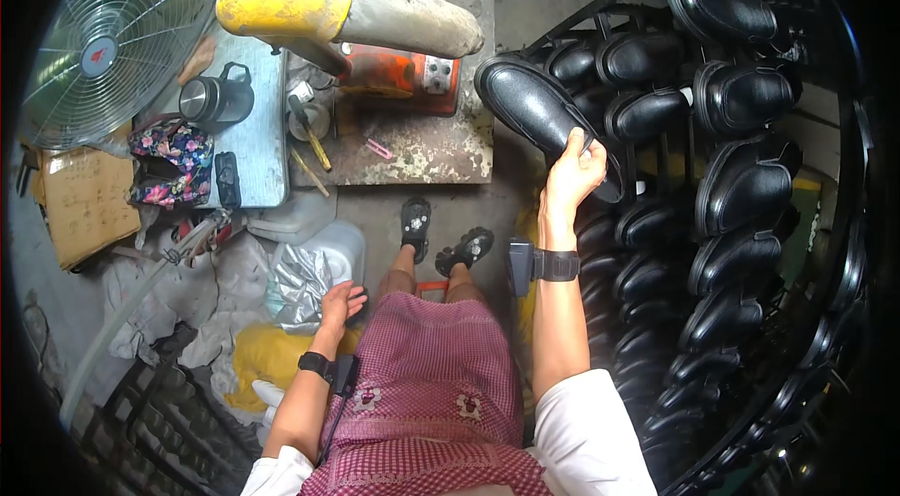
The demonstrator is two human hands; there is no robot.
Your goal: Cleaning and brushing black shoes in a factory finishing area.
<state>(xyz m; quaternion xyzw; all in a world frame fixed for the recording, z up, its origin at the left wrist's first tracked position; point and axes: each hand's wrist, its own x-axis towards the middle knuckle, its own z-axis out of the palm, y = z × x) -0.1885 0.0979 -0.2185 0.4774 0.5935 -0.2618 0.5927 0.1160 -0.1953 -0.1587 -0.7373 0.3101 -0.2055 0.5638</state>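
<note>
Gripping a black shoe (534, 112) by its heel, my right hand (574, 172) lifts it sole-up between the rack of matching shoes (741, 187) and the stained workbench (441, 154); my left hand (339, 304) rests loosely spread, empty, beside my checked apron (431, 383).

Seated person here, wearing a red-and-white checked skirt (427, 393) down the lower middle of the frame, short white sleeves (586, 430) at the bottom edge, and dark strappy sandals (441, 232) near the center. Each wrist has a black strap with a small dark box-shaped device: left wrist strap (319, 365), right wrist strap (553, 264). A thin cable trails off the left one.
</note>
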